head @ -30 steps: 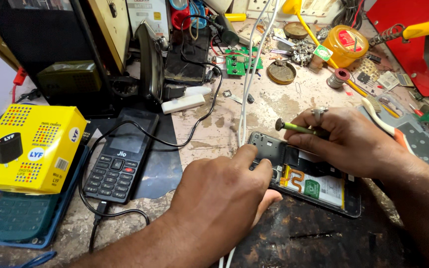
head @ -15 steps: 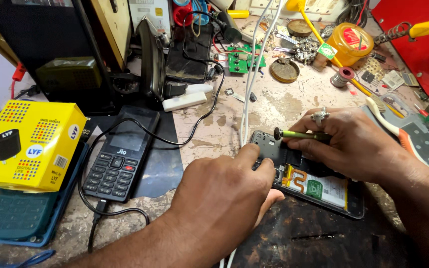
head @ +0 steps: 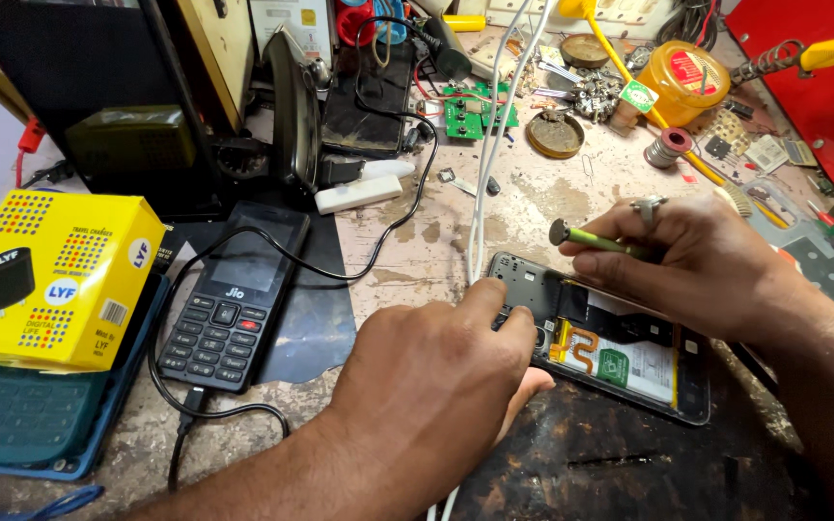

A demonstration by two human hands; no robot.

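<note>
Green-shafted screwdriver (head: 598, 240) is pinched in the right hand (head: 716, 270), tip hidden beneath the grip, over the opened phone (head: 620, 352). Left hand (head: 436, 376) presses the phone's near corner to the bench (head: 417, 251); firm pressure is advised, with the driver kept square.

This is a phone repair workshop. A stained, scratched workbench (head: 417, 251) carries an opened smartphone (head: 610, 342) near its front edge, a black keypad phone (head: 229, 304) on a charging cable, a green circuit board (head: 470, 111), a solder spool (head: 673, 147) and a soldering iron stand (head: 774, 60) toward the back right corner.
</note>
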